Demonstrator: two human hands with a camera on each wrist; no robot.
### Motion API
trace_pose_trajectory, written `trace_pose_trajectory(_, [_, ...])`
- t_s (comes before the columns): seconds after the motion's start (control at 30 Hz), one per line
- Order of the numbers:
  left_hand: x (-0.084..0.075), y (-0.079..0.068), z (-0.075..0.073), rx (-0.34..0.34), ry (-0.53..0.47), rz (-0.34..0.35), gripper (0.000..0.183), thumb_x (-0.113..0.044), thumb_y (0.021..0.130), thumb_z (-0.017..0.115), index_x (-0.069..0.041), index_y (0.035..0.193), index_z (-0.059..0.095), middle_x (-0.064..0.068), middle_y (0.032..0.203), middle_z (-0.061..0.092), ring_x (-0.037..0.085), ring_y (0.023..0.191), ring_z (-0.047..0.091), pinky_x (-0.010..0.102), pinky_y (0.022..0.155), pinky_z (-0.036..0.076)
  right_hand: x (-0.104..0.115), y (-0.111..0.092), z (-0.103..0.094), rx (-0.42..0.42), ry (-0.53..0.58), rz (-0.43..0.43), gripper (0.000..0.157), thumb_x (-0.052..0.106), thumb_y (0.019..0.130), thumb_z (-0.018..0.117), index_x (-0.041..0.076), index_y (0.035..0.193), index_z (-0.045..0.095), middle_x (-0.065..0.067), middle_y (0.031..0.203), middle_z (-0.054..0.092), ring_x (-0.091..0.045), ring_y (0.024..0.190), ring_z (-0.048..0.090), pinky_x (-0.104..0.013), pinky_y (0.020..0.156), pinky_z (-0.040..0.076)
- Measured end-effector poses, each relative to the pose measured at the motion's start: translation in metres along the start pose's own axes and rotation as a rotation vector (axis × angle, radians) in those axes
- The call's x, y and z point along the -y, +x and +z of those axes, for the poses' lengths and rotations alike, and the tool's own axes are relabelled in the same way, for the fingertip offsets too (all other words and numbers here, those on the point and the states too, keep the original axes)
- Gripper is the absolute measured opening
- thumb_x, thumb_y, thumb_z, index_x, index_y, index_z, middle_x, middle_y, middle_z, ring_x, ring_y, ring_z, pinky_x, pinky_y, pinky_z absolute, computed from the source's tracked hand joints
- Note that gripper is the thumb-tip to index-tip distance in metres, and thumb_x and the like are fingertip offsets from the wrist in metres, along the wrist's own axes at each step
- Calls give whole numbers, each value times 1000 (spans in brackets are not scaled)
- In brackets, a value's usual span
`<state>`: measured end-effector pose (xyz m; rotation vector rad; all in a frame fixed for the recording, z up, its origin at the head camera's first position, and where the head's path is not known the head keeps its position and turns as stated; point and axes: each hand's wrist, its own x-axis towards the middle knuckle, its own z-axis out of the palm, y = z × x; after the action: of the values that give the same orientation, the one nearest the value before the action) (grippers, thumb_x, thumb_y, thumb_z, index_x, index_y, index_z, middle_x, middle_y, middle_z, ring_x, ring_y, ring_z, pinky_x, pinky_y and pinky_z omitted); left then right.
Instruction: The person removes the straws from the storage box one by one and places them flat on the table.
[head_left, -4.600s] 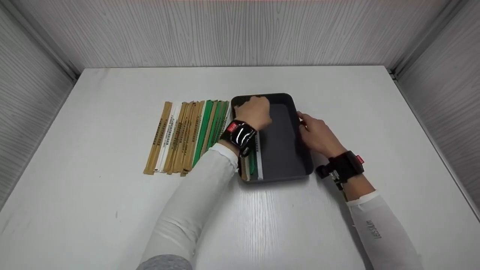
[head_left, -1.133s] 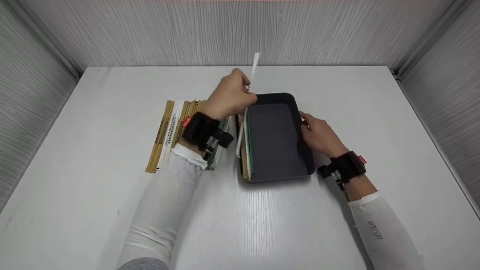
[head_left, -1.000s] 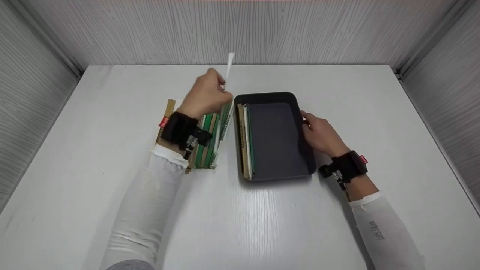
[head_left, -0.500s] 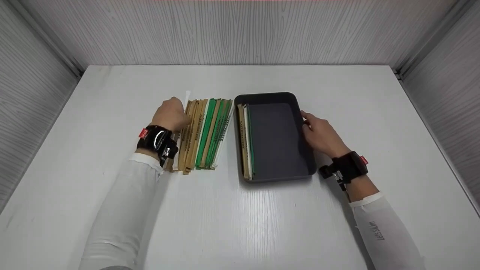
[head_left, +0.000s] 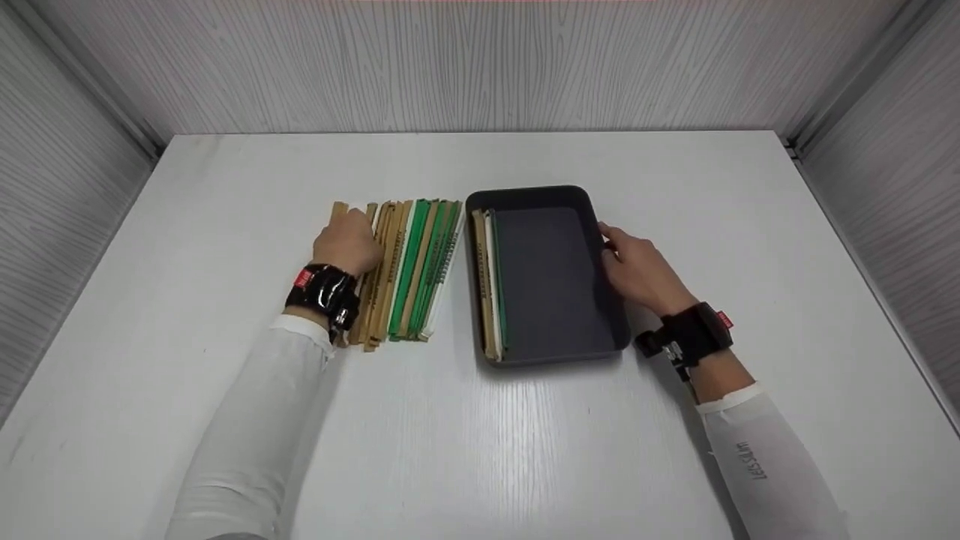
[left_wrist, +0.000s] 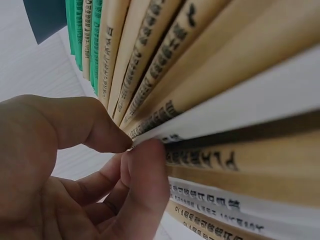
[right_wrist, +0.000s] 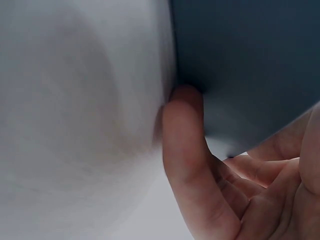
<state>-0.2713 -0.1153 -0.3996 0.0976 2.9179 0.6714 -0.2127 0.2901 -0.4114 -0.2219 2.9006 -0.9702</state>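
Paper-wrapped straws [head_left: 407,277] in brown, white and green lie side by side in a row on the table. At its left part, my left hand [head_left: 346,244] reaches down among them. In the left wrist view, its thumb and index finger pinch the end of a white wrapped straw [left_wrist: 245,100] between brown ones. Right of the row is a dark grey tray [head_left: 551,285], with brown, white and green wrapped straws [head_left: 486,285] along its left wall. My right hand [head_left: 641,274] holds the tray's right side; in the right wrist view a fingertip presses low against the wall.
The white table [head_left: 487,450] has panelled walls at the back and both sides. The tray's left wall stands close to the row's right end, where the straws slant towards it. Printed brown and white wrappers [left_wrist: 215,200] lie tightly together beside my left fingers.
My left hand has carried a white wrapped straw from above the tray leftwards and lowered it into the row. The right hand and tray have stayed in place.
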Motion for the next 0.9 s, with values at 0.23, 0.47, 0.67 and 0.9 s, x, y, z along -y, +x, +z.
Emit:
trace_pose_trajectory(0.23, [0, 4, 6, 1, 19, 5, 23, -1, 87, 57, 11, 107, 60, 13, 80, 54, 24, 64, 50, 37, 48, 44, 0, 0, 0, -2, -6, -3, 52, 12, 109, 38, -4, 158, 35, -29, 144, 56, -35, 112, 60, -49, 97, 48])
trace_pose_trajectory(0.47, [-15, 1, 0, -37, 1, 43, 40, -10, 90, 55, 13, 123, 58, 28, 106, 64, 29, 73, 53, 41, 53, 48, 0, 0, 0, -2, -10, -5, 52, 12, 109, 39, -4, 158, 35, -29, 143, 57, -35, 112, 60, -48, 96, 48])
trace_pose_trajectory(0.67, [-68, -5, -6, -75, -11, 163, 16, -10, 92, 55, 4, 100, 57, 18, 95, 55, 25, 67, 50, 38, 52, 44, 0, -1, 0, 1, -5, -6, 52, 11, 109, 38, -4, 158, 34, -29, 143, 57, -34, 111, 61, -48, 95, 49])
trace_pose_trajectory(0.9, [-142, -5, 10, -1, 86, 271, 7, -7, 94, 57, -6, 87, 56, 8, 87, 54, 19, 65, 49, 34, 53, 45, 0, 0, 0, 3, -6, 8, 52, 12, 109, 38, -2, 159, 34, -28, 144, 56, -35, 115, 60, -49, 99, 47])
